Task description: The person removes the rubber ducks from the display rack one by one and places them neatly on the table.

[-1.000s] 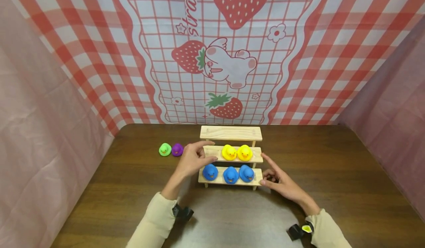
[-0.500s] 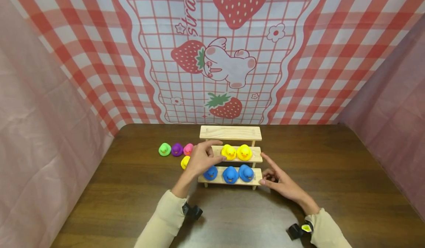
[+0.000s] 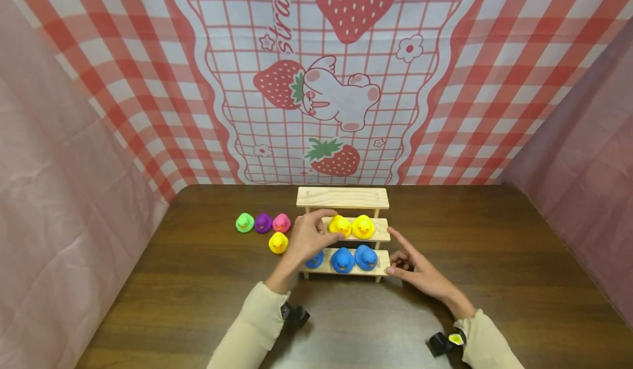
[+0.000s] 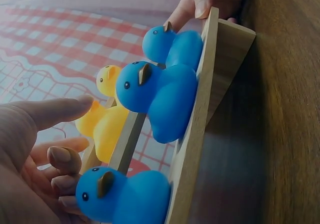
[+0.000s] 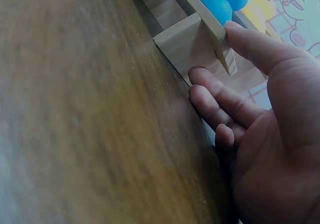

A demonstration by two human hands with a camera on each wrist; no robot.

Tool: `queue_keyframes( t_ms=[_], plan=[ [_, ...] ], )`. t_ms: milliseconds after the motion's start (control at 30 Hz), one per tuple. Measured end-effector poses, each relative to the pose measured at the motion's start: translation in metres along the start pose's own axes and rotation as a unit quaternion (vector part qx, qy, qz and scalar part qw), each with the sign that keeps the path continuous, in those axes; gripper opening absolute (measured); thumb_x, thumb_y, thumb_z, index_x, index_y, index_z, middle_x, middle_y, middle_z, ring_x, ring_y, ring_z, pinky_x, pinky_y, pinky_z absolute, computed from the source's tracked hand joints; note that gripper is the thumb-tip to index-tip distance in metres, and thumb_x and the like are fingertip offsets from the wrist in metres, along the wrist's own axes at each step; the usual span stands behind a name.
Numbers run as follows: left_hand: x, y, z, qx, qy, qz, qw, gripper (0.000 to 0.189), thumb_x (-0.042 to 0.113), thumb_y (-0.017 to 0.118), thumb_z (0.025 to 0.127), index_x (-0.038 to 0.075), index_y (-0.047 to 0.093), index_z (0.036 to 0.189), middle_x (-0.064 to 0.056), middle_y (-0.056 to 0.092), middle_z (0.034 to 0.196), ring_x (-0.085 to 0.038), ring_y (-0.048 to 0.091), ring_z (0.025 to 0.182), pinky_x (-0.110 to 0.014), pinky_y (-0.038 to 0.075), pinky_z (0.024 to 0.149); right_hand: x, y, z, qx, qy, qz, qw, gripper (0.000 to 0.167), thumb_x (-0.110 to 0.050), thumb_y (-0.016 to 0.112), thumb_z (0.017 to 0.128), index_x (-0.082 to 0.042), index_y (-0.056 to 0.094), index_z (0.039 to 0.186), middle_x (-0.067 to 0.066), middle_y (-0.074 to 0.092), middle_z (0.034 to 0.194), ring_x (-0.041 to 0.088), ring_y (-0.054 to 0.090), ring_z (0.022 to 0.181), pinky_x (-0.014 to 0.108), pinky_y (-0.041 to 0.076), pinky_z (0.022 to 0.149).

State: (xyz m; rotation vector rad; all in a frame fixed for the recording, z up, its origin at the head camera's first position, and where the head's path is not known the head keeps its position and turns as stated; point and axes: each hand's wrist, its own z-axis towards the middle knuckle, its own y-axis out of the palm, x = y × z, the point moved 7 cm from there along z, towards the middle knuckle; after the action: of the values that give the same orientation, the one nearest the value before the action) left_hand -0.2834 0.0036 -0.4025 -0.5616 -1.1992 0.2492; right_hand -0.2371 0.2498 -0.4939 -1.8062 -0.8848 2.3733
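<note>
A three-tier wooden display stand (image 3: 343, 197) stands on the table. Two yellow rubber ducks sit on its middle tier, and three blue rubber ducks on the bottom one. My left hand (image 3: 310, 237) pinches the left yellow rubber duck (image 3: 340, 225) between thumb and index finger; the thumb crosses its head in the left wrist view. That hand partly covers the leftmost blue rubber duck (image 3: 315, 260). At the stand's right end, my right hand (image 3: 420, 270) rests its thumb on the bottom tier and its extended index finger against the middle tier. Its other fingers are bent below.
Left of the stand, a green duck (image 3: 244, 223), a purple duck (image 3: 263, 223) and a pink duck (image 3: 281, 223) form a row. Another yellow duck (image 3: 278, 242) sits in front of them. A checked strawberry cloth (image 3: 445, 111) hangs behind the table.
My left hand has moved right along the middle tier to the left yellow duck, uncovering the pink duck and the loose yellow duck. The right hand has stayed put.
</note>
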Motion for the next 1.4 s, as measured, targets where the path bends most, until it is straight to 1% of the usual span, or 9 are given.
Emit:
queue_keyframes(
  t_ms=[200, 433, 633, 867, 1067, 1233, 1400],
  plan=[
    [0.001, 0.002, 0.001, 0.008, -0.016, 0.03, 0.9994, 0.045, 0.022, 0.086, 0.077, 0.009, 0.072, 0.118, 0.002, 0.05, 0.054, -0.005, 0.039, 0.045, -0.018, 0.028, 0.044, -0.001, 0.0, 0.0, 0.0, -0.004, -0.003, 1.0, 0.085, -0.005, 0.065, 0.094, -0.009, 0.013, 0.161, 0.002, 0.068, 0.087, 0.003, 0.059, 0.081, 0.025, 0.044, 0.064],
    [0.002, 0.005, 0.0, 0.018, -0.022, 0.059, 0.9979, 0.045, 0.025, 0.086, 0.077, 0.011, 0.072, 0.116, 0.002, 0.051, 0.057, -0.005, 0.038, 0.047, -0.019, 0.027, 0.045, 0.0, 0.001, 0.0, -0.003, 0.006, -0.002, 1.0, 0.086, -0.006, 0.066, 0.094, -0.014, 0.013, 0.161, 0.002, 0.068, 0.089, 0.003, 0.059, 0.081, 0.025, 0.045, 0.066],
    [0.003, 0.008, -0.001, 0.023, -0.026, 0.076, 0.9965, 0.045, 0.029, 0.086, 0.077, 0.011, 0.073, 0.116, -0.003, 0.058, 0.062, -0.005, 0.042, 0.051, -0.018, 0.029, 0.047, -0.001, 0.0, 0.0, -0.004, 0.009, -0.002, 1.0, 0.086, -0.007, 0.066, 0.094, -0.014, 0.012, 0.161, 0.003, 0.069, 0.09, 0.003, 0.059, 0.082, 0.025, 0.045, 0.067],
    [0.005, 0.008, -0.001, 0.034, -0.009, 0.08, 0.9962, 0.041, 0.026, 0.086, 0.076, 0.009, 0.074, 0.112, -0.005, 0.061, 0.062, -0.004, 0.042, 0.052, -0.018, 0.03, 0.048, -0.001, 0.0, -0.001, -0.001, 0.007, -0.004, 1.0, 0.086, -0.006, 0.066, 0.094, -0.014, 0.013, 0.161, 0.002, 0.068, 0.089, 0.003, 0.059, 0.082, 0.025, 0.045, 0.066],
    [0.003, 0.008, -0.001, 0.03, -0.014, 0.068, 0.9971, 0.039, 0.022, 0.085, 0.077, 0.01, 0.074, 0.113, -0.003, 0.058, 0.061, -0.005, 0.041, 0.052, -0.018, 0.03, 0.048, -0.004, 0.001, 0.0, 0.0, -0.007, -0.001, 1.0, 0.085, -0.004, 0.065, 0.094, -0.01, 0.013, 0.161, 0.004, 0.068, 0.088, 0.003, 0.058, 0.082, 0.025, 0.044, 0.066],
    [0.003, 0.003, -0.001, 0.031, -0.009, 0.059, 0.9978, 0.04, 0.021, 0.085, 0.078, 0.009, 0.074, 0.114, -0.001, 0.053, 0.057, -0.004, 0.038, 0.048, -0.018, 0.028, 0.046, -0.007, 0.002, 0.0, -0.003, -0.011, 0.004, 0.9999, 0.085, -0.003, 0.065, 0.094, -0.01, 0.012, 0.161, 0.007, 0.068, 0.089, 0.003, 0.058, 0.083, 0.024, 0.044, 0.066],
    [0.004, -0.004, -0.002, 0.037, 0.008, 0.056, 0.9977, 0.041, 0.017, 0.085, 0.076, 0.006, 0.074, 0.114, -0.003, 0.056, 0.056, -0.004, 0.039, 0.047, -0.017, 0.029, 0.047, -0.007, 0.001, 0.0, -0.003, -0.016, 0.002, 0.9999, 0.085, -0.002, 0.064, 0.094, -0.007, 0.011, 0.16, 0.01, 0.069, 0.089, 0.002, 0.058, 0.082, 0.024, 0.044, 0.065]
  ],
)
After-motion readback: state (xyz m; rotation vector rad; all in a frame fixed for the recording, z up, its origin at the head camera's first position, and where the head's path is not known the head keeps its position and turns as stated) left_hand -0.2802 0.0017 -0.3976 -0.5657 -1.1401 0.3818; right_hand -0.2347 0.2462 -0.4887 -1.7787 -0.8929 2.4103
